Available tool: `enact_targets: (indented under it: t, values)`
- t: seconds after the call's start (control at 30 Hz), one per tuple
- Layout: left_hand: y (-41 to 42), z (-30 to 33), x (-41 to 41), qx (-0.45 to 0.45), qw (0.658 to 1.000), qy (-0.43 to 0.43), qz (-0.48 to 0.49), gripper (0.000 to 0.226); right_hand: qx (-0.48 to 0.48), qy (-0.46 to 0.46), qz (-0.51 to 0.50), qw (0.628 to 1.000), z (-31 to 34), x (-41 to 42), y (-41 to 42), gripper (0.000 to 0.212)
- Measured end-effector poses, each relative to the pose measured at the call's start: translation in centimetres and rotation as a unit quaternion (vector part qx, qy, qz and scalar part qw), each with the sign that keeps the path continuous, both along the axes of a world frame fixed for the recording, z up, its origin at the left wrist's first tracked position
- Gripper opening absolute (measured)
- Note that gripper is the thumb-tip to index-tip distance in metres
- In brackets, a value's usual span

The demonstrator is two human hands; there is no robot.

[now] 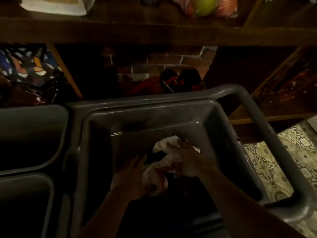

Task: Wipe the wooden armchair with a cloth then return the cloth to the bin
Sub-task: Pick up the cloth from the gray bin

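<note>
Both my hands reach down into a deep grey plastic bin (171, 107) on a grey cart. A crumpled white cloth (164, 145) with reddish marks lies inside it, low in the dim light. My right hand (190, 160) rests on top of the cloth with its fingers curled into the folds. My left hand (133, 176) lies against the cloth's left side, fingers stretched out and apart. No wooden armchair shows in this view.
Two more grey bins (30, 134) sit to the left on the cart, whose handle (267, 134) loops round the right side. A dark wooden shelf (154, 31) with fruit and a white box hangs above. Brick wall behind, patterned tiled floor (277, 160) at right.
</note>
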State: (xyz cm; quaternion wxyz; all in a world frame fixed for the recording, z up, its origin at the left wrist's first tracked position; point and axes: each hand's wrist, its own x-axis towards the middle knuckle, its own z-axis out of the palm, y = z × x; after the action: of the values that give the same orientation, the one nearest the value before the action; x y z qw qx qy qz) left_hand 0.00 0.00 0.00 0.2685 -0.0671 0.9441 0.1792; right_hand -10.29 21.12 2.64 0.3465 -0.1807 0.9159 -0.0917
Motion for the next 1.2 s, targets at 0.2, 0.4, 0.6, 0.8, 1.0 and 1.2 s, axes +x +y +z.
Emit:
enact_targets:
  t: [0.2, 0.4, 0.6, 0.8, 1.0, 1.2]
  values:
    - [2.0, -2.6, 0.3, -0.017, 0.999, 0.04, -0.022, 0.103, -0.034, 0.061, -0.023, 0.997, -2.5, 0.3, -0.5, 0.065]
    - [1.4, 0.9, -0.9, -0.027, 0.996, 0.079, -0.023, 0.046, 0.008, 0.079, -0.047, 0.996, 0.6, 0.6, 0.3, 0.058]
    - [0.3, 8.3, -3.1, -0.042, 0.988, 0.146, -0.027, 0.028, 0.011, 0.131, -0.067, 0.989, 7.3, 0.5, 1.0, 0.054]
    - [1.1, 17.8, -4.6, -0.089, 0.961, 0.255, -0.055, 0.029, 0.0, 0.241, -0.069, 0.968, 16.2, 0.4, 2.1, 0.049]
    - [2.7, 27.5, -5.4, -0.095, 0.916, 0.378, -0.092, 0.026, -0.012, 0.34, -0.077, 0.937, 25.8, 0.6, 4.4, 0.045]
    - [5.4, 35.4, -6.1, -0.075, 0.876, 0.462, -0.119, 0.027, -0.029, 0.412, -0.114, 0.903, 34.0, 1.8, 7.5, 0.043]
